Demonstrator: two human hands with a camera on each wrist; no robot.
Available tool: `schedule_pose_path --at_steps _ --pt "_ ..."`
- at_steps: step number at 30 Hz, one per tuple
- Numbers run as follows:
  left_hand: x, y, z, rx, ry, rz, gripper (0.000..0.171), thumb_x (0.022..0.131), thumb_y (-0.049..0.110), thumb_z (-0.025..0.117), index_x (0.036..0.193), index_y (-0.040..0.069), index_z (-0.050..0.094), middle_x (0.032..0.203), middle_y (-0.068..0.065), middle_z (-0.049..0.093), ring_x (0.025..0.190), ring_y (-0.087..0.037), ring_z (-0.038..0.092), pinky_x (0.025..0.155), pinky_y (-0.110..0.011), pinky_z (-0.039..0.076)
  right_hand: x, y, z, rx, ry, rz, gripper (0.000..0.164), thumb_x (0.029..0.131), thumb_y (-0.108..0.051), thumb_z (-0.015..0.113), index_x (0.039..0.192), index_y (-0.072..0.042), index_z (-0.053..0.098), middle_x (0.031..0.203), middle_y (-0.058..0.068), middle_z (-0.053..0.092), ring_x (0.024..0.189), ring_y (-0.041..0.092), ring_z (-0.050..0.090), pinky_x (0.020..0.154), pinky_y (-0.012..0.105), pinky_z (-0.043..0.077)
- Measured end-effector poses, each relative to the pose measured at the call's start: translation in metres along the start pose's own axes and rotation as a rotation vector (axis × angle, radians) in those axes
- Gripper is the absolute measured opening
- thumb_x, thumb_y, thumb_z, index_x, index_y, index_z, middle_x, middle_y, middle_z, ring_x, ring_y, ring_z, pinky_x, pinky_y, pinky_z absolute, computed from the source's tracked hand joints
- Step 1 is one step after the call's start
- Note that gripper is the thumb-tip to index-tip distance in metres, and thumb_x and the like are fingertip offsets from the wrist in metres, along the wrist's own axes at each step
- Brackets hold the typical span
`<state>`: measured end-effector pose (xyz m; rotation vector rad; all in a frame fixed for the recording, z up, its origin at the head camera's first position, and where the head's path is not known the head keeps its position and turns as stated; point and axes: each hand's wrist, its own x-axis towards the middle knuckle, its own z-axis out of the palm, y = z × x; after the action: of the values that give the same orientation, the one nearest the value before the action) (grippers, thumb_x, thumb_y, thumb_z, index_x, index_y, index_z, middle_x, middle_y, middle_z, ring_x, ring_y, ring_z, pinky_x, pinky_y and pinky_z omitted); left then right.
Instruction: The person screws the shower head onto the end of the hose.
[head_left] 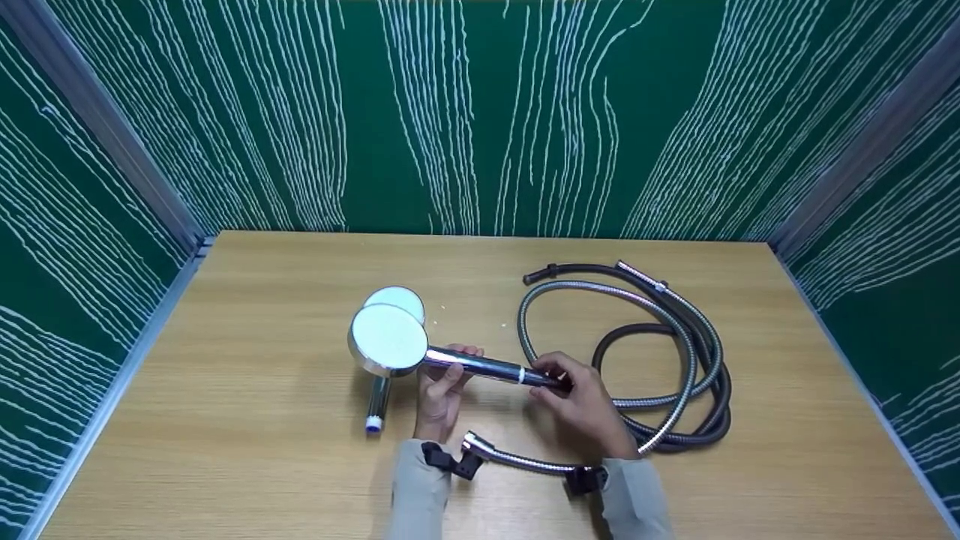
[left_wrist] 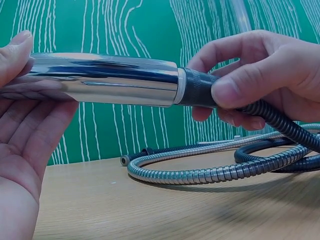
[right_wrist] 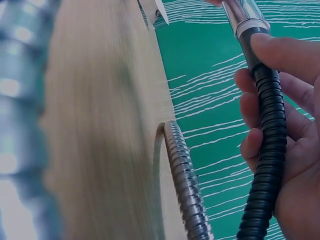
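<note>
A chrome shower head (head_left: 389, 337) with a pale round face is held by its handle in my left hand (head_left: 439, 397), thumb on top and fingers beneath. My right hand (head_left: 581, 397) pinches the black end fitting (left_wrist: 199, 86) of a black ribbed hose (right_wrist: 272, 115) between thumb and fingers. This fitting meets the white ring (left_wrist: 180, 86) at the handle's end; whether its threads are engaged is hidden. From the fitting, the hose runs back under my right palm in the right wrist view. Behind the held head lies a second shower head (head_left: 379, 397), its handle toward me.
A silver metal hose (head_left: 570, 285) lies coiled with the black hose on the right of the wooden table (head_left: 262, 465). Its conical chrome end (head_left: 477, 444) lies near my left wrist. Green walls with white streaks enclose the back and sides.
</note>
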<state>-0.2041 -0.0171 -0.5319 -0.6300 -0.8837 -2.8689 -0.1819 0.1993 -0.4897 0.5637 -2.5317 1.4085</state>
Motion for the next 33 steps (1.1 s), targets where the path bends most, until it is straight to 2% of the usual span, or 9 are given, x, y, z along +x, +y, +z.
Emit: schedule_pose_path --at_steps 7,21,28,33 --pt "0.0003 -0.0005 -0.0012 -0.002 -0.030 -0.002 0.018 0.090 0.003 0.060 0.106 0.007 0.067 0.102 -0.005 0.072 0.102 -0.020 0.068 0.099 -0.034 0.053 -0.0002 -0.0004 0.0005 -0.010 0.016 -0.013 0.028 0.073 0.000 0.078 0.096 -0.010 0.067 0.085 -0.003 0.066 0.075 0.008 0.056 0.064 0.018 0.049" --pt "0.0006 0.0006 0.0000 -0.017 -0.010 -0.005 0.018 0.089 0.001 0.060 0.104 0.008 0.068 0.102 -0.005 0.072 0.102 -0.021 0.068 0.099 -0.035 0.053 -0.0001 -0.0009 -0.0006 -0.011 0.015 -0.026 0.025 0.076 -0.002 0.077 0.098 -0.011 0.069 0.091 -0.002 0.069 0.080 0.010 0.059 0.070 0.020 0.052" --pt "0.0007 -0.0006 -0.0013 -0.011 -0.022 0.003 0.019 0.090 0.001 0.059 0.105 0.007 0.067 0.103 -0.006 0.072 0.102 -0.021 0.068 0.099 -0.035 0.053 0.0000 -0.0023 -0.0008 -0.009 0.001 0.015 0.027 0.077 -0.002 0.076 0.102 -0.009 0.068 0.091 0.000 0.068 0.079 0.009 0.058 0.070 0.019 0.052" --pt "0.0007 -0.0011 -0.0026 -0.008 -0.044 0.012 0.019 0.091 0.000 0.057 0.106 0.006 0.067 0.103 -0.006 0.071 0.102 -0.021 0.068 0.100 -0.036 0.053 -0.0003 -0.0065 0.0003 -0.025 0.015 0.022 0.025 0.075 0.002 0.076 0.098 -0.005 0.067 0.087 0.003 0.068 0.074 0.010 0.056 0.065 0.020 0.050"
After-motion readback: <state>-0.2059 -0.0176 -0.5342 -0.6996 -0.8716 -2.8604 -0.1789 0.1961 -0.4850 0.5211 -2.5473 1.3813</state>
